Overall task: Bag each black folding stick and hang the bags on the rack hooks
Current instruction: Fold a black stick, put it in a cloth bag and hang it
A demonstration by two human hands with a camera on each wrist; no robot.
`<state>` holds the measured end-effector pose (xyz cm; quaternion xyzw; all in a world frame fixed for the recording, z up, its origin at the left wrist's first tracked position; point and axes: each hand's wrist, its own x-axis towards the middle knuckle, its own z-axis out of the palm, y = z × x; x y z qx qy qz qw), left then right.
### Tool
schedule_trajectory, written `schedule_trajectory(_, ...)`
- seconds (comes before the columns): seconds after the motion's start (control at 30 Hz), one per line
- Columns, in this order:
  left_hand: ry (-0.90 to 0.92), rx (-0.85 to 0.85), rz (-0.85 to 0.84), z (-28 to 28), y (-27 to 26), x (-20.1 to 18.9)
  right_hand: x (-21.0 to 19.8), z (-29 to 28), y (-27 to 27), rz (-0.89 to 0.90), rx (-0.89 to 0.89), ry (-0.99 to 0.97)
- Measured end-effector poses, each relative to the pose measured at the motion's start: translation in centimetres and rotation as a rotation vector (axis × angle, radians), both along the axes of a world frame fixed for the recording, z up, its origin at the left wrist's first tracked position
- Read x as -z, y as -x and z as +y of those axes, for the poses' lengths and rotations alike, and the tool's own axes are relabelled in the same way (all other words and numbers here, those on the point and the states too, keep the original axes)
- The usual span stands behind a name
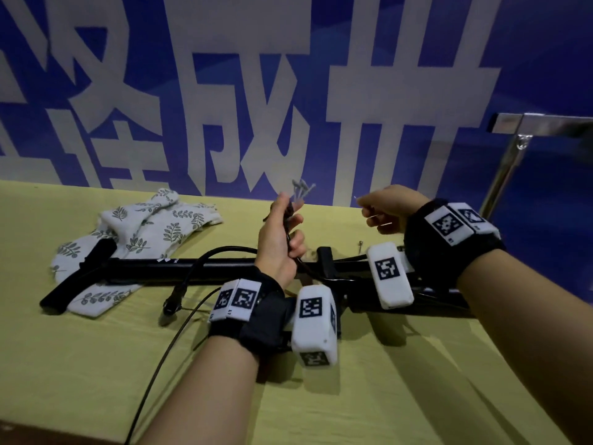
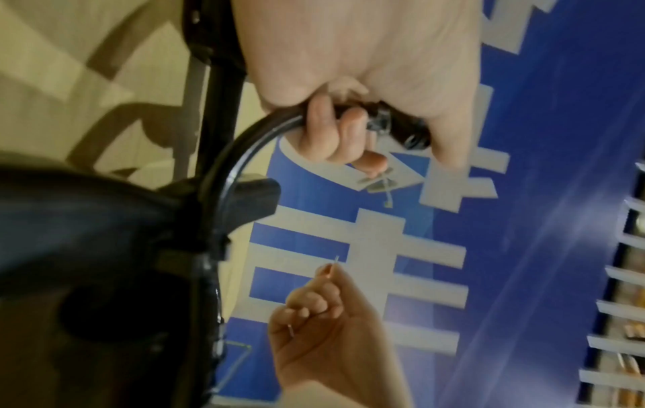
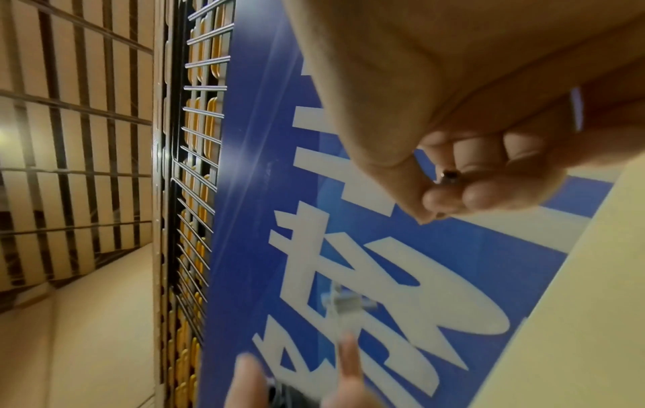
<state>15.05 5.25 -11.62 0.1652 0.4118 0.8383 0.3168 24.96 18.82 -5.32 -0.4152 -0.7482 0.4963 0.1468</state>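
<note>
— Gripping what, exactly, in the left hand (image 1: 278, 239)?

— A black cord (image 1: 224, 252), clenched in a raised fist above the desk (image 1: 96, 364). Small grey, blurred ends (image 1: 303, 187) stick up past the thumb; what they are cannot be told. From the grip the cord arcs down to the left, toward a black clip (image 1: 173, 305) lying on the desk.

— And the right hand (image 1: 390, 208)?

— Curled, held well apart from the left at about the same height. Its thumb and fingers pinch a thin pin-like metal piece (image 2: 336, 259); the right wrist view shows a small dark, shiny end (image 3: 448, 174) between the fingertips.

— Where is the black folding stick (image 1: 192, 271)?

— Flat on the yellow desk just below both hands, running left to right, not in a bag. Its left end rests on a white cloth bag (image 1: 150, 226) printed with grey leaves, which lies crumpled on the desk, with a black handle piece (image 1: 99, 252) on top of it.

— Anything behind?

— A blue board (image 1: 529, 59) with large white characters stands along the desk's far edge, and a shiny metal rack frame (image 1: 519, 133) shows at the right.
</note>
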Motion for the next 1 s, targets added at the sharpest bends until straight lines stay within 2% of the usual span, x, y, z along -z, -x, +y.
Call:
schedule_trajectory(0.07, 0.056, -0.045, 0.21, -0.2, -0.9, -0.3, 0.8, -1.2, -1.0, 0.079, 0.0, 0.024)
schedule_trajectory(0.13, 0.139, -0.091, 0.348, -0.2, -1.8, -0.4, 2.0, -2.4, -1.6, 0.178, 0.001, 0.023)
schedule_trajectory(0.3, 0.27, -0.237, 0.436, -0.1, -1.9, 0.1, 5.5, -4.5, -2.4, 0.351, 0.031, -0.01)
schedule_trajectory(0.43, 0.314, -0.275, 0.539, -0.1, -1.8, 0.5, 6.1, -4.9, -2.9, 0.423, 0.005, -0.062)
schedule_trajectory(0.5, 0.298, -0.249, 0.551, 0.0, -1.6, 0.6, 6.3, -5.2, -3.0, 0.441, -0.012, -0.091)
schedule_trajectory(0.63, 0.238, -0.093, 0.502, 0.0, -1.3, 0.7, 6.6, -5.4, -2.6, 0.399, 0.007, -0.165)
schedule_trajectory(0.8, 0.199, -0.089, 0.497, 0.1, -1.2, 1.1, 6.9, -5.2, -2.2, 0.371, 0.012, -0.232)
schedule_trajectory(1.0, 0.213, -0.121, 0.462, 0.4, -0.9, 1.4, 6.7, -5.8, -2.7, 0.404, -0.09, -0.281)
